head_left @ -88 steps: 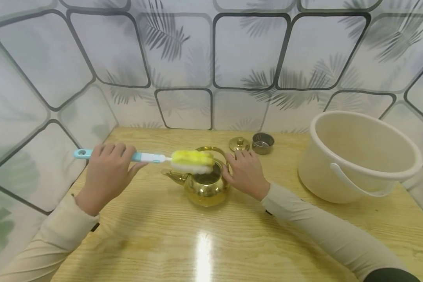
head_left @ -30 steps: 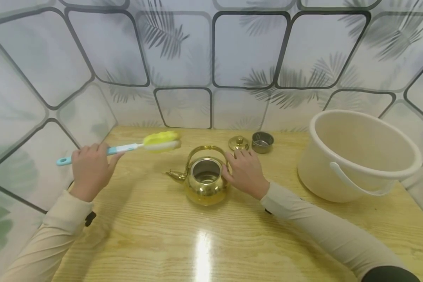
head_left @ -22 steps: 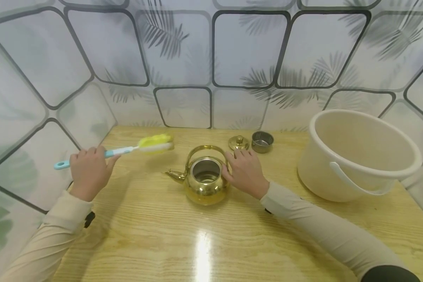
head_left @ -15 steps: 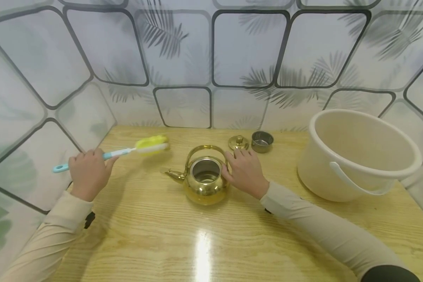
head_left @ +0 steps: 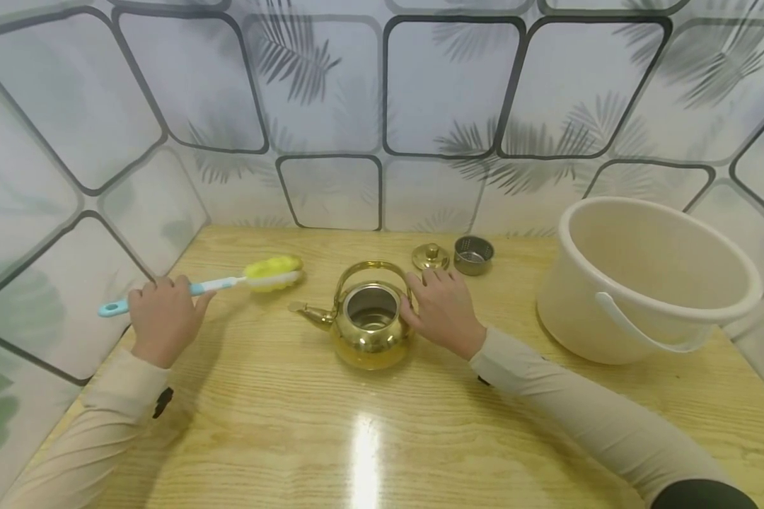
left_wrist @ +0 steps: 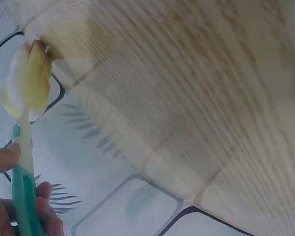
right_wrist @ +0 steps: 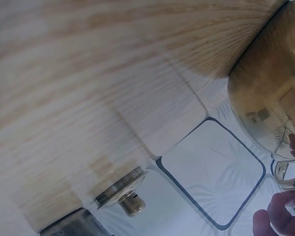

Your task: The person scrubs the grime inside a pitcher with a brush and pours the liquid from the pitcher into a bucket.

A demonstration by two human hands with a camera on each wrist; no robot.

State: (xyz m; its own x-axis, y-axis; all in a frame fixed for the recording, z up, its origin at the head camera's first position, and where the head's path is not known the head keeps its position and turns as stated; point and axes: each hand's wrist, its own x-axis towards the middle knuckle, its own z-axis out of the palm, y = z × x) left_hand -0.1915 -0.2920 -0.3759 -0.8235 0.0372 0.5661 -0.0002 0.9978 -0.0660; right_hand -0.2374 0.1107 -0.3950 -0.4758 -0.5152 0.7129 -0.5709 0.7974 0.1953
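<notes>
My left hand (head_left: pixel 165 318) grips the blue and white handle of a sponge brush (head_left: pixel 272 273), whose yellow and white head points right, toward the back of the table. In the left wrist view the fingers curl round the brush handle (left_wrist: pixel 24 191). A shiny gold teapot (head_left: pixel 371 339) stands upright and lidless at the middle, its spout to the left and its steel inside showing. My right hand (head_left: pixel 444 307) holds the right side of the teapot's arched handle (head_left: pixel 372 266). The right wrist view shows the teapot's side (right_wrist: pixel 270 93) with fingertips below it.
Behind the teapot lie its gold lid (head_left: pixel 431 257) and a small steel strainer (head_left: pixel 474 256). A large cream bucket (head_left: pixel 611 311) stands on the right of the wooden table (head_left: pixel 280 424). Patterned wall covering (head_left: pixel 331 191) rises behind and at the left.
The left hand has drawn the brush left from over the teapot's mouth, then lowered its head slightly toward the table. The right hand and teapot have stayed in place.
</notes>
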